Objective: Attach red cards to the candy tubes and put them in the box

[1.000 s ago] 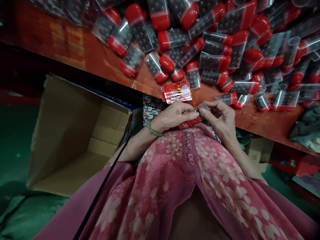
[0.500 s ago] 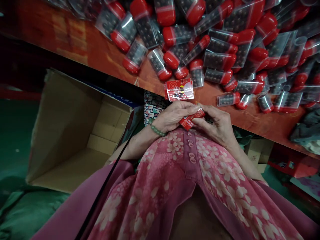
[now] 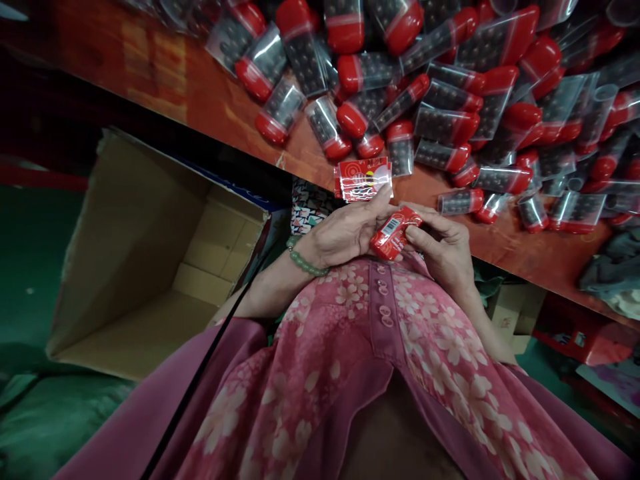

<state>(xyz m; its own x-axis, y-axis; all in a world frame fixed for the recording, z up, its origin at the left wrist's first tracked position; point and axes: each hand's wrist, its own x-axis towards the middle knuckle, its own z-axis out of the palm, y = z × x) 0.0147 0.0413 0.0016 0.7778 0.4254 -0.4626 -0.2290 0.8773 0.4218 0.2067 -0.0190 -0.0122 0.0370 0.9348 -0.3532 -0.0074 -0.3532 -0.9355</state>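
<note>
A small red printed packet [image 3: 393, 232] with a white barcode patch is between my hands, just above my lap. My right hand [image 3: 445, 247] pinches its right end between thumb and fingers. On the other side, my left hand [image 3: 345, 233], with a green bead bracelet at the wrist, has its thumb raised and its fingers stretched towards the packet's left end; whether they touch it from beneath is hidden. Just beyond, a small stack of flat, shiny red printed labels [image 3: 364, 180] lies at the table edge.
Many clear plastic containers with red caps and dark balls [image 3: 447, 125] are heaped on the reddish table [image 3: 210, 120]. An open cardboard box [image 3: 145, 220] stands below the table at left. Dark cloth [image 3: 615, 267] lies at the right table edge.
The red packet has been turned so its barcode side shows, and it has shifted slightly right. My left thumb has lifted off it; my right hand keeps its pinch.
</note>
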